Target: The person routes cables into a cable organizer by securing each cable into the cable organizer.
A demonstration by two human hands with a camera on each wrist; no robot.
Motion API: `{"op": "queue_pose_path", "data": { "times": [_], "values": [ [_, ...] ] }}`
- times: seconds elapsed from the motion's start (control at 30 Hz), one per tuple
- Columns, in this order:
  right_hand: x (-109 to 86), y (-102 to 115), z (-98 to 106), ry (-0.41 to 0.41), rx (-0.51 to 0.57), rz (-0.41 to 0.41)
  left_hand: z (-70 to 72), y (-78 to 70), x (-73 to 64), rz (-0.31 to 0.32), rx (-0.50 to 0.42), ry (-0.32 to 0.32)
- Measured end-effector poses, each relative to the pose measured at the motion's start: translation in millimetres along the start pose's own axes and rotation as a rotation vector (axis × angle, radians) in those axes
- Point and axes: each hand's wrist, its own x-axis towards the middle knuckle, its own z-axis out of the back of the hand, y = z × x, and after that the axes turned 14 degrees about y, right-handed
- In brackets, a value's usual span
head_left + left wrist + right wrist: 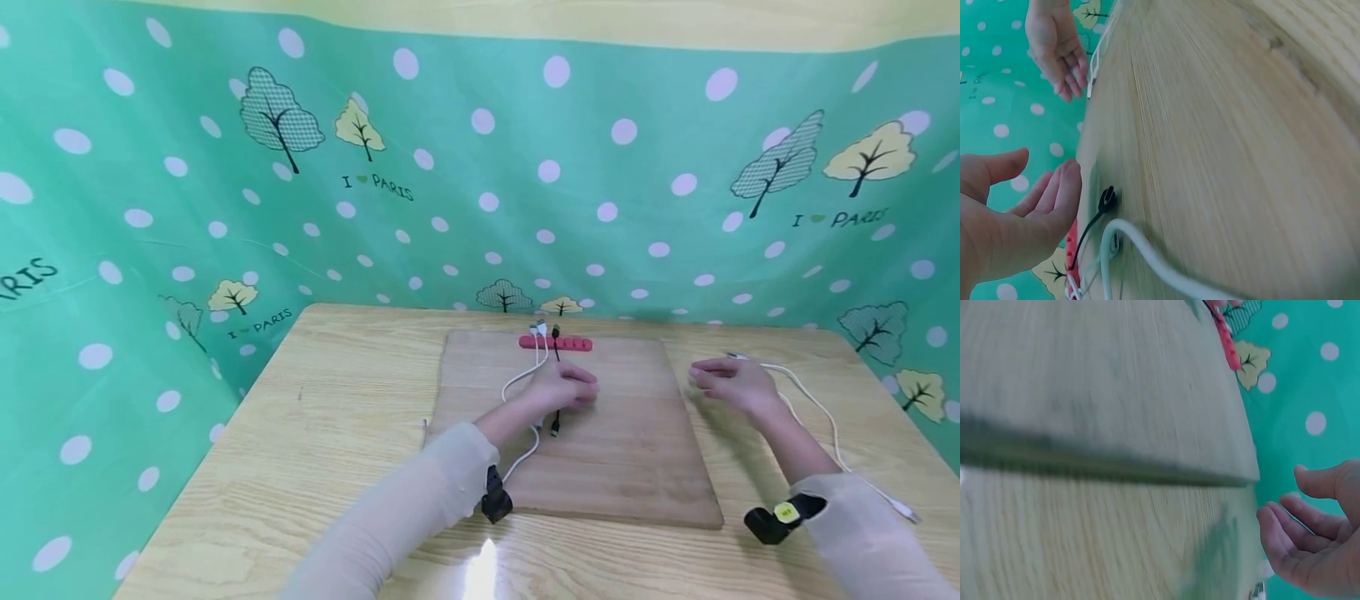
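Observation:
My left hand (558, 388) hovers over the wooden board, fingers relaxed and thumb apart, holding nothing. Beside it a short black cable (1089, 228) runs down from the red cable holder (577, 343), its black plug (555, 428) below the hand. White cables (508, 387) also lead from the holder, their upper plugs (542, 327) sticking out past it; the hand and wrist hide part of their length. To the right of the board, my right hand (1313, 540) is raised with loosely bent fingers, nothing between them. Nearest to it is another white cable (821, 408) on the table.
The wooden board (630, 467) lies on a light wood table (337, 400), its raised edge between the two hands. A green dotted curtain (450, 167) hangs behind and at the sides. The loose white cable's far plug (905, 510) lies near the right table edge.

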Motion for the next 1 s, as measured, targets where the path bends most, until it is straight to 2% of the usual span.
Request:
{"op": "queue_pose_path", "data": {
  "times": [0.27,0.4,0.5,0.73,1.0],
  "values": [
    [-2.4,-19.4,21.6,-0.031,-0.046,-0.059,-10.7,-0.2,3.3,0.008,-0.032,0.019],
    [-3.6,-28.2,30.0,-0.061,-0.088,-0.054,-14.6,-0.2,4.2,0.006,-0.047,0.018],
    [-4.9,-33.8,34.2,-0.091,-0.13,-0.056,-16.9,0.1,4.3,-0.003,-0.05,0.02],
    [-8.2,-41.6,39.5,-0.148,-0.18,-0.088,-23.2,-1.9,2.7,0.023,-0.051,0.022],
    [-2.0,-57.4,48.8,-0.159,-0.256,-0.113,-29.6,-2.5,2.2,-0.004,-0.071,0.084]
  ]
}}
